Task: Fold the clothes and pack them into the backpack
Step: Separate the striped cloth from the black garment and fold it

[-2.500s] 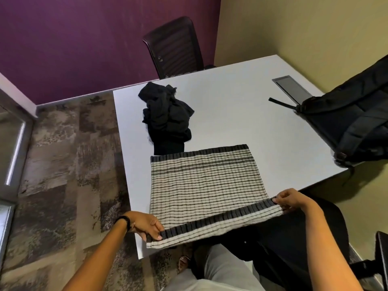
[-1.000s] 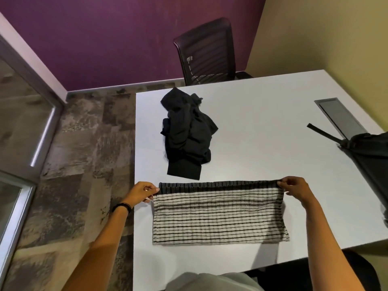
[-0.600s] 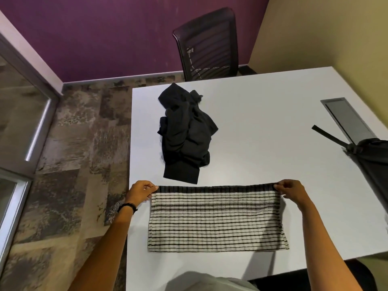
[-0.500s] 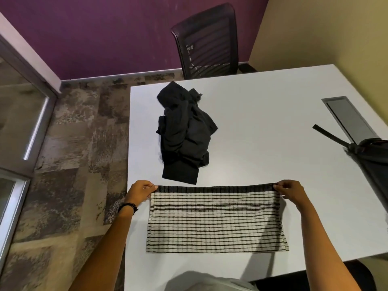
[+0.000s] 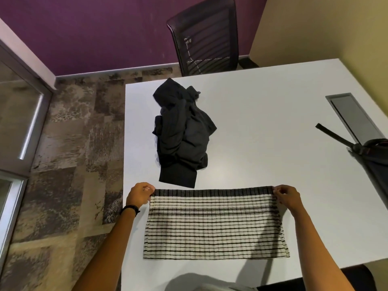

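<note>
Both hands pinch the far corners of the striped garment (image 5: 214,223) — left hand (image 5: 139,194), right hand (image 5: 286,197) — which lies flat near the white table's (image 5: 262,122) front edge. I'd square the edges before letting go — the black garment (image 5: 182,135) waits crumpled beyond, backpack (image 5: 373,156) at right.

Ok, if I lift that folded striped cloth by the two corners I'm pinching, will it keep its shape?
Probably not. The striped cloth lies limp and flat on the table, so it should sag between the left hand and right hand. Nothing pins the fold, so it may fall open. It looks thin, so it is probably light.
</note>
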